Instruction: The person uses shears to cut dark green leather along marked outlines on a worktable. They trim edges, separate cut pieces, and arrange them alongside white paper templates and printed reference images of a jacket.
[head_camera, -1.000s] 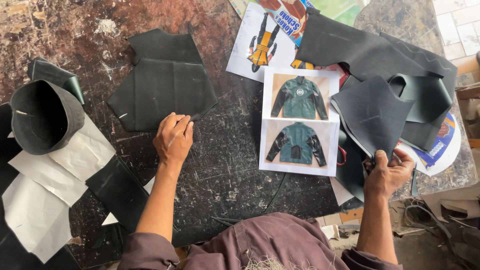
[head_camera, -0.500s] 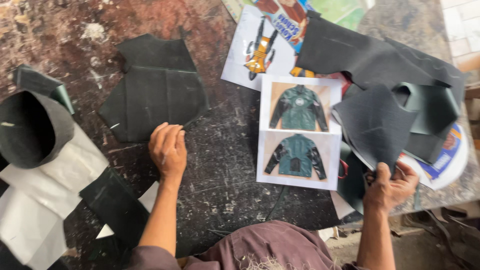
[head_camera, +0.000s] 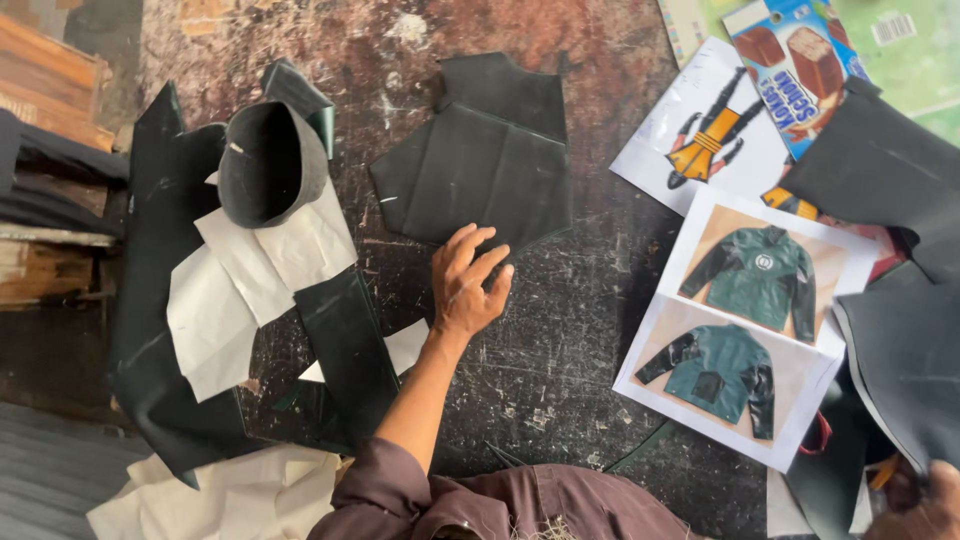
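Note:
My left hand (head_camera: 468, 282) rests flat on the scratched dark worktable (head_camera: 560, 340), fingers spread, fingertips at the lower edge of a cut dark green leather panel (head_camera: 485, 155). Only part of my right hand (head_camera: 925, 510) shows at the bottom right corner. It grips the lower edge of a large dark leather piece (head_camera: 905, 350) that hangs over the table's right side. A printed sheet with two jacket photos (head_camera: 750, 320) lies between my hands.
A rolled dark leather piece (head_camera: 270, 160) stands at the left on white paper patterns (head_camera: 250, 280) and dark strips (head_camera: 345, 350). More printed sheets (head_camera: 705, 120) and a colourful card (head_camera: 800, 65) lie at the top right. Wooden boards (head_camera: 50, 180) border the left.
The view has shifted, so everything sits further right in frame. My left hand stays by the green panel. My right hand has slid toward the bottom right corner, still holding the leather piece.

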